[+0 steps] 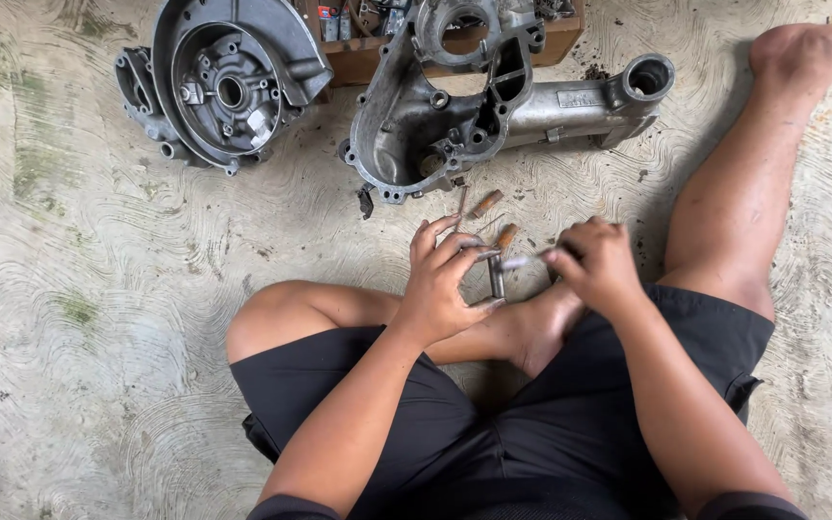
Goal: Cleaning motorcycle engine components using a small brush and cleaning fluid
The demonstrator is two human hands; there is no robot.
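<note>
Seated cross-legged on a swirled concrete floor (98, 289), we hold a short metal pin (496, 277) upright in our left hand (445, 279), thumb below and fingers curled closed around its upper end. Our right hand (597, 265) sits just beside it, fist clamped on a slim silvery tool (522, 260) whose tip meets the top of the pin; motion blur keeps us from telling what kind of tool it is. Both hands hover above our bare foot (541, 332), between our knees.

On the floor just beyond the hands lie two small rusty brown parts (486, 202) and a thin dark rod (461, 200). Farther out rests a long grey aluminium engine casing (532, 111) with a tube-like end at the right, and to its left, apart from it, a round engine case half (228, 82). A wooden box (358, 58) of small items stands behind both castings at the top edge.
</note>
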